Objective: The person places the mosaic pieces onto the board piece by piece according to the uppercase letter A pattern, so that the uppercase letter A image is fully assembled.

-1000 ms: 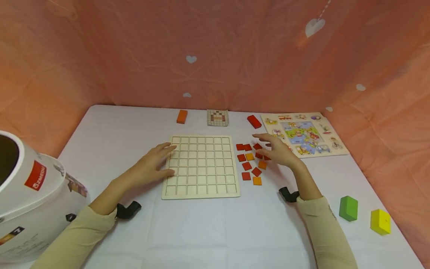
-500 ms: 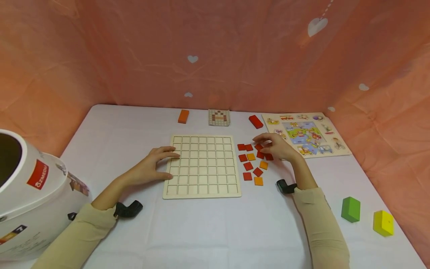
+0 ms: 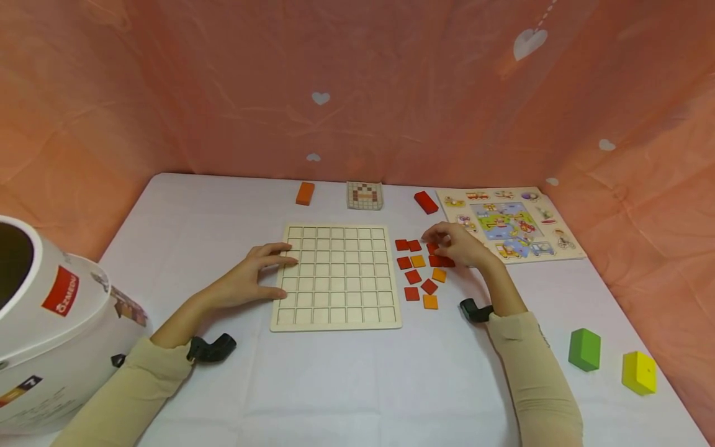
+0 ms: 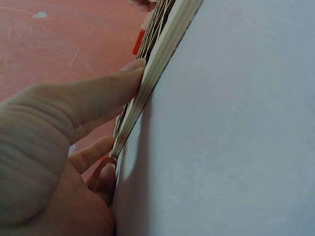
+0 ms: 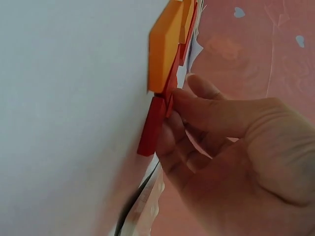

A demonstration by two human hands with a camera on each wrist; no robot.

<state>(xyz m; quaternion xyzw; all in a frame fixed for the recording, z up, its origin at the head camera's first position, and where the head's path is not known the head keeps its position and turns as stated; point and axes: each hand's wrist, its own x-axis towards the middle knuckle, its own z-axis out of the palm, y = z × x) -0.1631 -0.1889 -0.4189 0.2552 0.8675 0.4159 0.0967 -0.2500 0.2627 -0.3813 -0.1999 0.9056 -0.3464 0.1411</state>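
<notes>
A wooden grid board [image 3: 335, 276] lies mid-table, its cells bare. My left hand [image 3: 274, 276] rests on the board's left edge with fingers straight; in the left wrist view the left hand [image 4: 118, 118] has its thumb against the board's rim [image 4: 162, 54]. Right of the board lie several red and orange square tiles [image 3: 419, 273]. My right hand [image 3: 438, 245] sits over the far tiles with fingers curled. In the right wrist view the right hand [image 5: 174, 110] pinches a red tile [image 5: 151, 125] beside an orange tile [image 5: 165, 44].
A picture puzzle board [image 3: 511, 223] lies at the far right. An orange block [image 3: 303, 193], a pattern card [image 3: 364, 195] and a red block [image 3: 426, 202] sit at the back. A green block [image 3: 584, 349] and yellow block [image 3: 638, 372] stand near right; a white tub [image 3: 50, 329] stands near left.
My right hand has come down from hovering onto the far red tiles and curled its fingers round one. The left hand has stayed on the board's edge.
</notes>
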